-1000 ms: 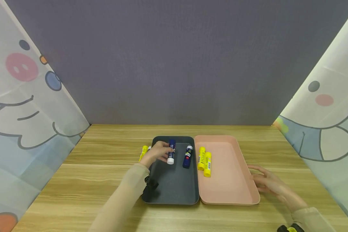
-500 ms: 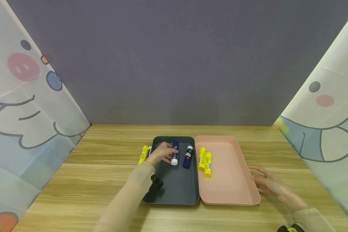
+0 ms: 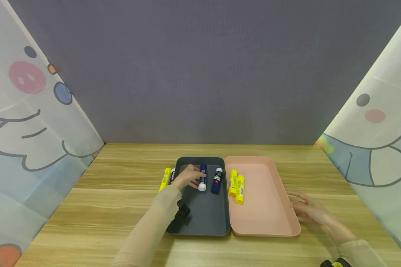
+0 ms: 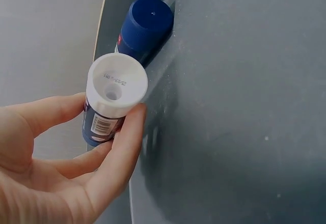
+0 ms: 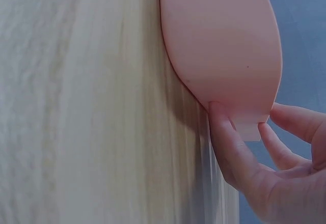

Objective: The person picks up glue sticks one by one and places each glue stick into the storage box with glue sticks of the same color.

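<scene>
My left hand [image 3: 190, 177] pinches a dark blue glue stick [image 3: 202, 176] with a white end, over the far part of the dark grey tray [image 3: 204, 222]. The left wrist view shows thumb and fingers around this glue stick [image 4: 116, 89], white end towards the camera. Another blue glue stick [image 3: 217, 181] lies along the tray's right side. Two yellow glue sticks, one [image 3: 232, 183] left of the other [image 3: 240, 189], lie in the pink tray [image 3: 267, 218]. My right hand [image 3: 309, 212] touches that tray's right wall [image 5: 224, 46] with spread fingertips.
The trays stand side by side on a wooden table [image 3: 97, 222]. A yellow glue stick [image 3: 165, 178] and a blue one with a white end [image 3: 172, 175] lie just left of the grey tray, partly hidden by the left arm. A grey wall [image 3: 207, 74] rises behind.
My left hand has moved a little to the right and slightly towards me, carrying the blue glue stick nearer the one in the grey tray. My right hand stays at the pink tray.
</scene>
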`<state>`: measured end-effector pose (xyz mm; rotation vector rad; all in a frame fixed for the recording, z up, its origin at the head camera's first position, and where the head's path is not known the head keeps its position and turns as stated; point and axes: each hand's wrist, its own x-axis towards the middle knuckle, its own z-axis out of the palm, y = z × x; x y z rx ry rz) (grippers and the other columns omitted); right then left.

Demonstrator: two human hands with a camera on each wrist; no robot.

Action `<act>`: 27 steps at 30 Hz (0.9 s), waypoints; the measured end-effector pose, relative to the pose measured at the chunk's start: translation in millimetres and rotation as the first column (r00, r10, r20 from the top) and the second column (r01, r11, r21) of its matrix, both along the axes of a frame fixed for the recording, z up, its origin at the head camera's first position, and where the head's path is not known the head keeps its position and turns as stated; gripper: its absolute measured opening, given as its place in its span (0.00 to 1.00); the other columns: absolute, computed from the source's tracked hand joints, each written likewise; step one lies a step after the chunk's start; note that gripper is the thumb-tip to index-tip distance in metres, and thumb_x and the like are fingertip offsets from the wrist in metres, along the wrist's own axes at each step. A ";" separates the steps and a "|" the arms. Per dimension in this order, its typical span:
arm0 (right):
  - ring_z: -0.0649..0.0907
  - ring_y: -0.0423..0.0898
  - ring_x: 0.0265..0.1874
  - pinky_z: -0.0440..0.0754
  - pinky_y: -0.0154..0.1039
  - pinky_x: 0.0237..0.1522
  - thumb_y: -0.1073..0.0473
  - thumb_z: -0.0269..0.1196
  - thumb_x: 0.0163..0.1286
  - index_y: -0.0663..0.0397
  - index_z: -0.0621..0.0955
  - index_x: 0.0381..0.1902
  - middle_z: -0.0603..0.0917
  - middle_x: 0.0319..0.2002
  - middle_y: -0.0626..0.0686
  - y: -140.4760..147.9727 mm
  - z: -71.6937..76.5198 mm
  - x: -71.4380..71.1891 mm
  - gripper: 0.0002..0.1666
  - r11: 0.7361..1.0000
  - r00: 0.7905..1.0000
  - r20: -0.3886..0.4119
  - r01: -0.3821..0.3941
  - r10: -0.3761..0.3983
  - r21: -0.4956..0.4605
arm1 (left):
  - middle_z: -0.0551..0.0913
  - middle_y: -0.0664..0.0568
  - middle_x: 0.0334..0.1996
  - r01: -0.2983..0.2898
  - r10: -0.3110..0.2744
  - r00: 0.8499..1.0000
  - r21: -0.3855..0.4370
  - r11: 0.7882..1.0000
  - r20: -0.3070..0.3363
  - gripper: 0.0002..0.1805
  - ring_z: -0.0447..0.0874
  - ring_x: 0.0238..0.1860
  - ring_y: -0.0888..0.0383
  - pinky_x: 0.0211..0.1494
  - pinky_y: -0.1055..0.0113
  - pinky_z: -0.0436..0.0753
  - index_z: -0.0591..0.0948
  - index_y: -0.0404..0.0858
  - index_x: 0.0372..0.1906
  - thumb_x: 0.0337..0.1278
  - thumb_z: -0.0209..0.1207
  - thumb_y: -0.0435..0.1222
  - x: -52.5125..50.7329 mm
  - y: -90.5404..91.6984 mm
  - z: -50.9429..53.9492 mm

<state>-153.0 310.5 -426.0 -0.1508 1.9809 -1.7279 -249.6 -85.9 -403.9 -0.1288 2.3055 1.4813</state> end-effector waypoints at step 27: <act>0.79 0.41 0.44 0.78 0.42 0.45 0.61 0.49 0.68 0.25 0.68 0.51 0.79 0.46 0.45 0.4 -0.1 0.3 0.21 0.995 0.999 0.012 -0.033 0.034 -0.095 | 0.77 0.39 0.30 -0.038 0.038 0.999 -0.011 0.999 0.001 0.22 0.80 0.28 0.49 0.28 0.61 0.82 0.71 0.21 0.49 0.51 0.58 0.32 -3.8 2.6 -6.6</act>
